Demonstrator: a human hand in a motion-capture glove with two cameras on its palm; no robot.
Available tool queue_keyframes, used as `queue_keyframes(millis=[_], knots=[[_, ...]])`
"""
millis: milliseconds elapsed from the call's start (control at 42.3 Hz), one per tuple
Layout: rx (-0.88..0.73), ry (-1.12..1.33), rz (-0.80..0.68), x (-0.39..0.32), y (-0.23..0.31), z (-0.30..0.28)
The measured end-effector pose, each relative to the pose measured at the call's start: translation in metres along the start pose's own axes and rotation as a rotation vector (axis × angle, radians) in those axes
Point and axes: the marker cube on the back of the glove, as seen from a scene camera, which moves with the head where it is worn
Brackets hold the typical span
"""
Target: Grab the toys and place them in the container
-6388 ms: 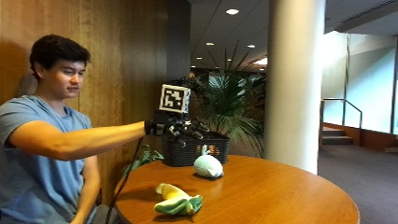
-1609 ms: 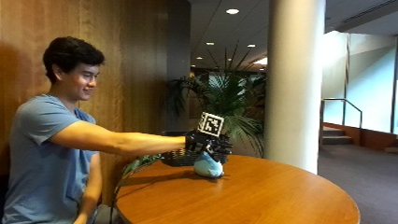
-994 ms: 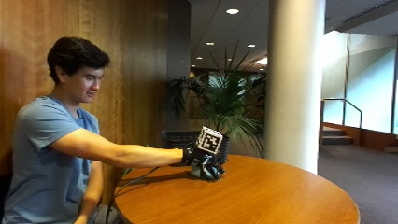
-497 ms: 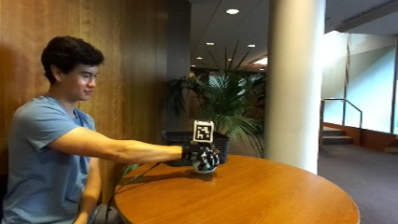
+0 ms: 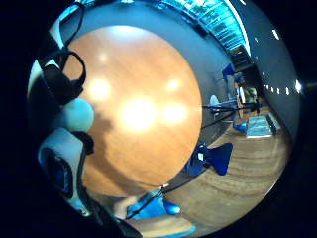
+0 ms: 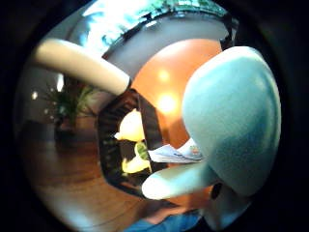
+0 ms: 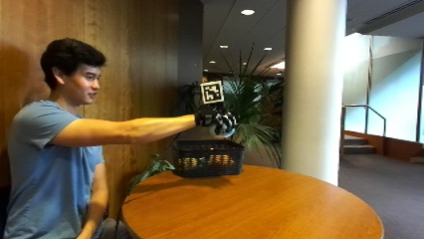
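Outside view shows one person seated at the round wooden table (image 7: pixel 265 209), the black-gloved right hand (image 7: pixel 217 121) raised above one black wire basket (image 7: pixel 208 158) at the table's far edge. Its fingers grasp one pale blue-white plush toy (image 6: pixel 231 116), held in the air over the basket. Two yellowish plush toys (image 6: pixel 130 126) already lie inside the basket.
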Motion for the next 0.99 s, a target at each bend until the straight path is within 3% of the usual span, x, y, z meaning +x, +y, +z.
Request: queue_keyframes(millis=[166, 308, 402, 639, 804, 899, 994], knots=[[0.017, 0.020, 0.049, -0.039, 0.001, -0.036], [0.018, -0.071, -0.030, -0.083, 0.012, -0.051], [0.034, -0.165, -0.157, -0.080, 0.025, -0.054], [-0.002, -0.180, -0.254, -0.151, 0.053, -0.039], [-0.182, -0.205, -0.326, -0.173, 0.073, -0.013], [-0.385, -0.239, -0.168, -0.188, 0.071, 0.003], [-0.442, -0.091, -0.235, -0.170, 0.075, 0.016]])
